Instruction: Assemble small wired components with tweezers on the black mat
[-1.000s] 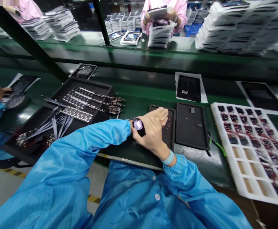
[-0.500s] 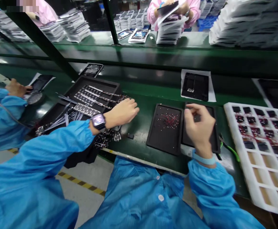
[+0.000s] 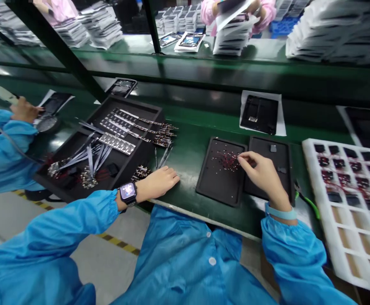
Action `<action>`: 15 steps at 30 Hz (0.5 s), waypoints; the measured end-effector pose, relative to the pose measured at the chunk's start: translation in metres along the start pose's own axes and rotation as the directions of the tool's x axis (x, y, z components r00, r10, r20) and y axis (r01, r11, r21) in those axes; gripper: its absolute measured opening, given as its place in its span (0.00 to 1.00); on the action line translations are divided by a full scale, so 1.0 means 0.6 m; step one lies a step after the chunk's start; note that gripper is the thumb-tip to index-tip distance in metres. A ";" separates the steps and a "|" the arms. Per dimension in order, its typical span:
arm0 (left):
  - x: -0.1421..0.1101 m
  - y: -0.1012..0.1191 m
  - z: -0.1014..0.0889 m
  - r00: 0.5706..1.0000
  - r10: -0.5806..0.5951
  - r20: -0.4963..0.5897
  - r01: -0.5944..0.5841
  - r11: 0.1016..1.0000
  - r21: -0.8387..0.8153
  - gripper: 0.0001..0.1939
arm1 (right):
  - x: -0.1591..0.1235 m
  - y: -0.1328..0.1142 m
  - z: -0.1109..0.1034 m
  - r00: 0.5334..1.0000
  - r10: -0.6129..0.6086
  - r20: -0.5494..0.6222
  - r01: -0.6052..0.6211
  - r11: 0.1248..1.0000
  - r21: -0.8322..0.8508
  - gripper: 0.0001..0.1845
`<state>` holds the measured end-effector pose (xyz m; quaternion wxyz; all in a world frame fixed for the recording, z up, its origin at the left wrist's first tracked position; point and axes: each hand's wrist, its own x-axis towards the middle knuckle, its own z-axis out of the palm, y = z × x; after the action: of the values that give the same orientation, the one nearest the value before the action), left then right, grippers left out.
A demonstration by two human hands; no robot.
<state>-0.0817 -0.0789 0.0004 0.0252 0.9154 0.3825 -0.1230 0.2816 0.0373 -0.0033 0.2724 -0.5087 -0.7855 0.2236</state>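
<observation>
Red-wired parts are lying scattered on a black tray. Having left the neighbouring tray, our right hand is now reaching their edge, thumb and fingertips narrowly pinched, so we are working at the parts themselves; whether the fingertips are gripping one, we cannot tell. Our left hand, shifted away from the component strips, is resting near the front edge of the bench, fingers loosely together, any contents hidden.

Right hand at red wires, black tray; left hand on bench
</observation>
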 end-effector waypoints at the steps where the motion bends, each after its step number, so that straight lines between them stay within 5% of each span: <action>1: -0.004 -0.002 -0.002 1.000 -0.003 0.006 0.003 1.000 0.000 0.09 | 0.002 0.000 0.005 1.000 -0.003 0.022 0.003 1.000 0.001 0.13; 15: -0.021 0.005 -0.003 0.996 -0.062 0.065 0.058 0.996 0.060 0.07 | 0.010 0.023 -0.015 0.998 0.033 0.060 -0.032 0.999 -0.030 0.16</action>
<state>-0.0880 -0.0896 0.0053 0.0074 0.8992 0.4049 -0.1653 0.2947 0.0485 -0.0042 0.2376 -0.5184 -0.7882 0.2316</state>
